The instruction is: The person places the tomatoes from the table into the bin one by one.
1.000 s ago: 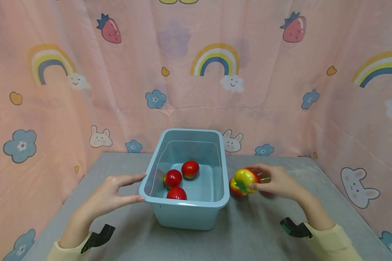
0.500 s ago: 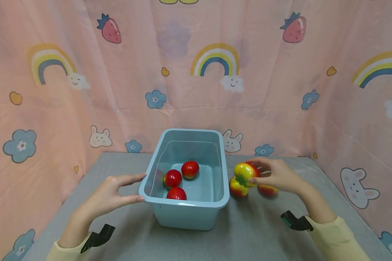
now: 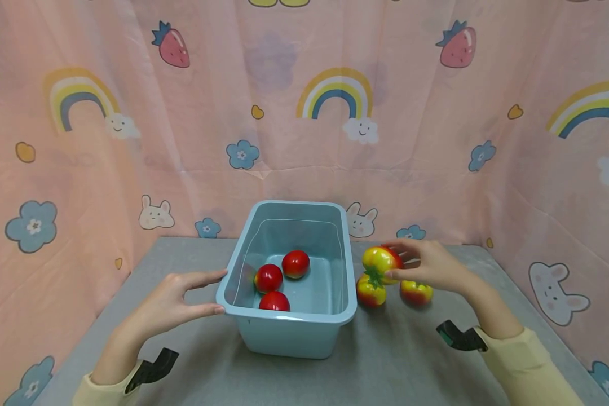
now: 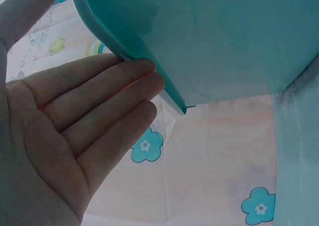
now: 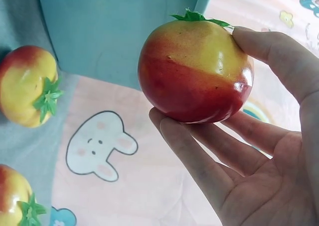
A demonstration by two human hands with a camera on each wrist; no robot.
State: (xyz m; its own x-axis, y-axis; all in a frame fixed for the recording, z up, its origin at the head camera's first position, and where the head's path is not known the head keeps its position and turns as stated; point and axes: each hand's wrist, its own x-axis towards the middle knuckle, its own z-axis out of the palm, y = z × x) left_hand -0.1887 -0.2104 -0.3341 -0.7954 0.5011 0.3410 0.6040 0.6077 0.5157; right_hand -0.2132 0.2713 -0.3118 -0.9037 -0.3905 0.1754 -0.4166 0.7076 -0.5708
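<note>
My right hand (image 3: 433, 265) pinches a shiny red-and-yellow tomato (image 3: 378, 260) between thumb and fingers, held above the table just right of the blue bin (image 3: 304, 317). In the right wrist view its green leafy top points up and the fingers support it from below. Two similar tomatoes lie under it on the table: one tomato (image 3: 370, 292) beside the bin, another tomato (image 3: 416, 294) farther right. Inside the bin lie three red tomatoes (image 3: 295, 264). My left hand (image 3: 177, 296) touches the bin's left rim near the front corner, its fingers straight in the left wrist view (image 4: 84, 121).
A grey cloth-covered table (image 3: 396, 361) carries everything. Behind and along the sides hangs a pink curtain (image 3: 193, 124) printed with rainbows, rabbits and flowers. The bin's tall right wall (image 5: 114, 31) stands close to the held tomato.
My right hand has lifted the tomato up from the table, uncovering the right-hand tomato below, which has turned slightly. The left hand and the bin have stayed still.
</note>
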